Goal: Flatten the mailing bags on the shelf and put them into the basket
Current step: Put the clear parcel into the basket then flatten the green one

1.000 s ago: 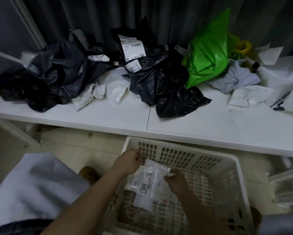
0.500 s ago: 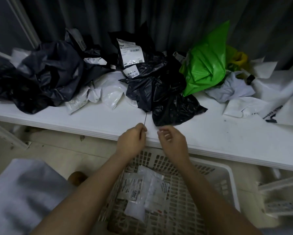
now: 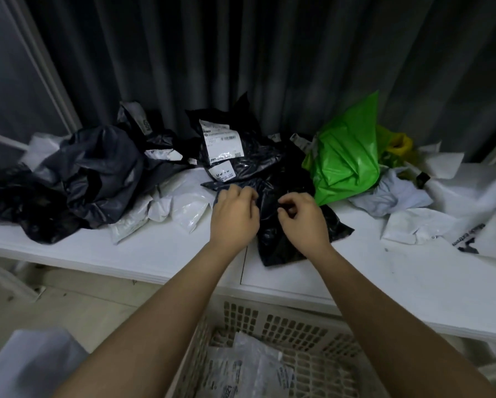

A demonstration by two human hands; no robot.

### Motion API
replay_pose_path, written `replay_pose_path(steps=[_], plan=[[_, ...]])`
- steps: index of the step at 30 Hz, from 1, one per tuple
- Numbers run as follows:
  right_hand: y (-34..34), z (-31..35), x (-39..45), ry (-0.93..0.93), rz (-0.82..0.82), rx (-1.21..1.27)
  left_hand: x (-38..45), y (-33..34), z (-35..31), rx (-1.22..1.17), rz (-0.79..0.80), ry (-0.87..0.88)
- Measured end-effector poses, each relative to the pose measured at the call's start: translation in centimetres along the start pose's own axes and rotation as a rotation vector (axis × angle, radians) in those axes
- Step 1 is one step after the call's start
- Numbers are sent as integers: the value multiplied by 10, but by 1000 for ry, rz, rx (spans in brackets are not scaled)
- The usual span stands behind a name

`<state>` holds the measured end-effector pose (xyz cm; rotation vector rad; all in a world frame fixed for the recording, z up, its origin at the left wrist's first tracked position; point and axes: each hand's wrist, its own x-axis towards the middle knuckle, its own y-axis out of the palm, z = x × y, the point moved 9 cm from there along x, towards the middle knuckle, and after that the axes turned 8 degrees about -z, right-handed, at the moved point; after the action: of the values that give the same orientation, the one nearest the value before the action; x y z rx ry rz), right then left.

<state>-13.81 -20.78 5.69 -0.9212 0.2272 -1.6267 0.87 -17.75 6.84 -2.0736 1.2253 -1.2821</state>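
The crumpled black plastic mailing bag [image 3: 275, 225] lay near the front edge of the white shelf [image 3: 160, 254], mid-length. Both hands were on it: the left hand [image 3: 235, 216] with fingers curled onto its upper edge, the right hand [image 3: 303, 218] apparently pinching a fold, though dim light obscured contact. The white slatted plastic basket [image 3: 292, 326] stood below the front edge, holding flattened white bags [image 3: 249, 366].

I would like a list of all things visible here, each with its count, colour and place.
shelf: one, white, across the middle
black bags: several, crumpled, left and centre of shelf
green bag: one, right of centre
white bags: several, among the others and at right
yellow bag: one, behind the green
basket: one, white, below shelf, holding flat white bags
curtain: dark grey, behind
left hand: on centre black bag
right hand: fingers curled on same bag
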Motion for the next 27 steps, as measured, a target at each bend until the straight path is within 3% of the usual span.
replay_pose_path(steps=[5, 7, 9, 13, 16, 21, 24, 27], plan=[[-64, -33, 40, 30, -345, -244, 29, 19, -32, 31, 44, 57], [-89, -55, 53, 124, -435, -350, 40, 32, -49, 36, 59, 86], [-103, -80, 68, 258, -424, -417, 51, 43, -62, 56, 80, 99], [-103, -121, 102, 406, -216, -356, 71, 63, -88, 86, 130, 119], [-106, -109, 116, 244, -186, -198, 75, 66, -101, 81, 170, 124], [-153, -56, 114, 4, -365, -95, 62, 51, -111, 12, 184, 98], [-185, -29, 100, -38, -433, 22, 55, 30, -125, -105, 131, 78], [-198, -14, 87, 5, -392, 163, 50, 12, -143, -241, 98, 71]])
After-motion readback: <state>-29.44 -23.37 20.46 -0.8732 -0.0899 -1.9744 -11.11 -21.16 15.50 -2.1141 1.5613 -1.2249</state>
